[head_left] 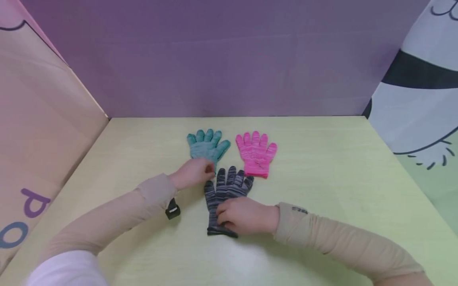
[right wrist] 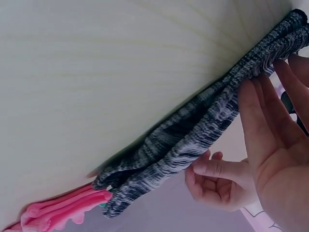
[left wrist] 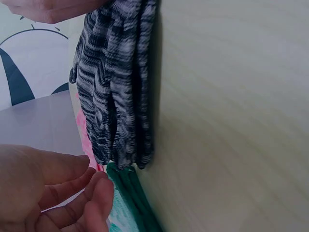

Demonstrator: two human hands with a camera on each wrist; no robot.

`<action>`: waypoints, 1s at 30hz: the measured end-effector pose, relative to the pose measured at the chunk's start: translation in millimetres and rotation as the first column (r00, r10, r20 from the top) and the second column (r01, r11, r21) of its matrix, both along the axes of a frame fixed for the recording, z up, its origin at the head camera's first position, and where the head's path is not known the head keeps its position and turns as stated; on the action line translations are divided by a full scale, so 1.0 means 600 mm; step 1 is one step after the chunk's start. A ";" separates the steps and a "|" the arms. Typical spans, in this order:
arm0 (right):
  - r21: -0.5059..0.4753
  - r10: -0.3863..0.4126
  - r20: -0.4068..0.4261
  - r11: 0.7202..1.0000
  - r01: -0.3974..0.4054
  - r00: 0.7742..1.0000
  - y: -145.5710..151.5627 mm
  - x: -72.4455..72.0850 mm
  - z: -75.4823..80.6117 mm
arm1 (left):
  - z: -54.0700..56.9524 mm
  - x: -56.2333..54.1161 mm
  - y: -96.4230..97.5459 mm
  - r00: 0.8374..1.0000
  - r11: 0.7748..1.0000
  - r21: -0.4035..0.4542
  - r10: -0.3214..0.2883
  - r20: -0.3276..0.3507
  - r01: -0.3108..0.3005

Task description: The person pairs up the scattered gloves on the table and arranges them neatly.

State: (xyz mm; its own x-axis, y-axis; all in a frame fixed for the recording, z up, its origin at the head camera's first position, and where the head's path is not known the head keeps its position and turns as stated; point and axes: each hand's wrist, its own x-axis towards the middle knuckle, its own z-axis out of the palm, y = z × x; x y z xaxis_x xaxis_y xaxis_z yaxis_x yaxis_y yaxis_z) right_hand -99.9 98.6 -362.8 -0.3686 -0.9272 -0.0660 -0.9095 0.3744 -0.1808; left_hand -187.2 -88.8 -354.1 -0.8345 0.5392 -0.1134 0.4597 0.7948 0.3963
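A grey-and-black striped knit glove (head_left: 229,190) lies flat in the middle of the table, fingers pointing away; from the side, two layers (right wrist: 193,125) are visible. My right hand (head_left: 245,215) rests on its lower part near the cuff, fingertips touching the knit. My left hand (head_left: 193,173) hovers by the cuff of a teal glove (head_left: 205,147), just left of the grey glove's fingertips. Its fingers (left wrist: 99,193) are loosely curled towards the thumb, with nothing visible between them. A pink glove (head_left: 255,155) lies beyond the grey one, to the right of the teal one.
The pale yellow table (head_left: 322,171) meets a purple wall panel (head_left: 229,71) at its far edge. Printed panels stand at the left (head_left: 35,119) and right. A black strap piece (head_left: 173,209) hangs below my left wrist.
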 end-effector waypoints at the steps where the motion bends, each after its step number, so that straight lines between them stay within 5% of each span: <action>1: -0.001 -0.005 0.015 1.000 0.005 1.000 0.001 -0.001 0.000 | 0.001 -0.002 0.004 1.000 1.000 0.002 0.000 -0.011 0.000; 12: -0.024 -0.006 0.033 1.000 0.006 0.999 0.003 -0.003 0.000 | 0.002 -0.019 0.041 0.995 0.996 -0.087 -0.044 -0.085 0.037; 30: -0.031 -0.002 0.014 1.000 0.003 1.000 0.002 -0.004 0.001 | -0.001 -0.035 0.045 0.998 0.987 -0.155 -0.049 -0.046 0.042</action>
State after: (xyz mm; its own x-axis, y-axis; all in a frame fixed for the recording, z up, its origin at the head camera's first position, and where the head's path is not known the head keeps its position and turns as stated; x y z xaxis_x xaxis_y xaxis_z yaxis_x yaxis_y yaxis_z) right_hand -102.2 100.1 -362.4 -0.3703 -0.9280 -0.0420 -0.9058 0.3707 -0.2051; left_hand -208.4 -61.7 -355.0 -0.8162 0.5562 -0.1566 0.5129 0.8222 0.2470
